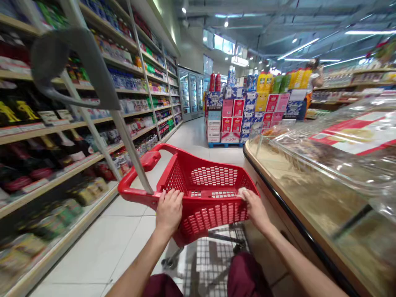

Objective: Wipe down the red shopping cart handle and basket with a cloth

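1. Along the near rim of the red plastic lattice-walled cart basket (204, 220), toward its left end, the left hand (168, 210) is clamped on the edge, fingers curled over it.
2. At the basket's near right corner, the right hand (253, 205) is closed around a crumpled white cloth (243, 192), perhaps tissue, held against the rim.
3. From the basket's left end rises a silvery metal pole (133, 152); left of the basket stand wood-edged shelves (55, 181), right of it a glass-walled display case (278, 165).
4. Judging by that contact, handling of the basket seems under way rather than finished: both hands are on its rim. How much of the rim the cloth has covered, and how much remains, cannot be told.
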`<state>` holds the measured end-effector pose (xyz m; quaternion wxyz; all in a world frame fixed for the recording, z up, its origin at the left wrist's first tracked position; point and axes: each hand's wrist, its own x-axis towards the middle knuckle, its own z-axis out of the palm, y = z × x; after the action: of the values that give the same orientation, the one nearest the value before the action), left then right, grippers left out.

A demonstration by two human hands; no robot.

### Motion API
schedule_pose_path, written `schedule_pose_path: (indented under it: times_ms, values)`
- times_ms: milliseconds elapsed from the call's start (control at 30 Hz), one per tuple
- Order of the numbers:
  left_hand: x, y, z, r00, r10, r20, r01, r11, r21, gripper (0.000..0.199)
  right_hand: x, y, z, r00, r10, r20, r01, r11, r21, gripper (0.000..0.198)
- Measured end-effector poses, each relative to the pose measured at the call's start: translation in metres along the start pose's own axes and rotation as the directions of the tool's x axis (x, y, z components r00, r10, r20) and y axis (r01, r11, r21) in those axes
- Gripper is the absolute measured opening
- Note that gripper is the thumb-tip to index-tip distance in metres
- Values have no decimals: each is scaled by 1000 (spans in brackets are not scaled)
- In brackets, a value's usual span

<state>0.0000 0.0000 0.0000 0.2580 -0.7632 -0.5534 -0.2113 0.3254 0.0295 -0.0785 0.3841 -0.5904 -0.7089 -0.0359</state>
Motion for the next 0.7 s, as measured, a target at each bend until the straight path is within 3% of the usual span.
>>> schedule_pose_path:
  times_ms: [67, 133, 300, 367, 500, 633, 700]
  values:
    - [1, 3, 1, 1000, -27, -12, 27, 1000, -4, 30, 3, -1, -3, 998, 60, -29, -61, 998, -19, 44]
    - [1, 5, 1, 999, -43, -11, 43, 999, -9, 30, 3, -13, 1, 998, 47, -31, -47, 999, -7, 47]
    - [0, 5, -4, 998, -40, 42, 40, 999, -18, 33, -3, -51, 19, 977, -212, 30, 206, 969, 133, 65]
    - [0, 6, -5, 998, -35, 53, 37, 999, -20, 34, -3, -40, 17, 986, -165, 27, 160, 979, 125, 61]
    - [-1, 11, -7, 996, -69, 60, 71, 997, -31, 35, -2, -13, 8, 994, 96, -52, -92, 994, 64, 50]
    - [-1, 12, -8, 994, -78, 81, 82, 996, -42, 37, -2, -39, -1, 1000, -11, 17, 7, 973, 233, 48]
    - [-2, 12, -8, 994, -60, 87, 64, 997, -50, 38, 3, -51, -14, 999, 25, 37, -35, 955, 295, 45]
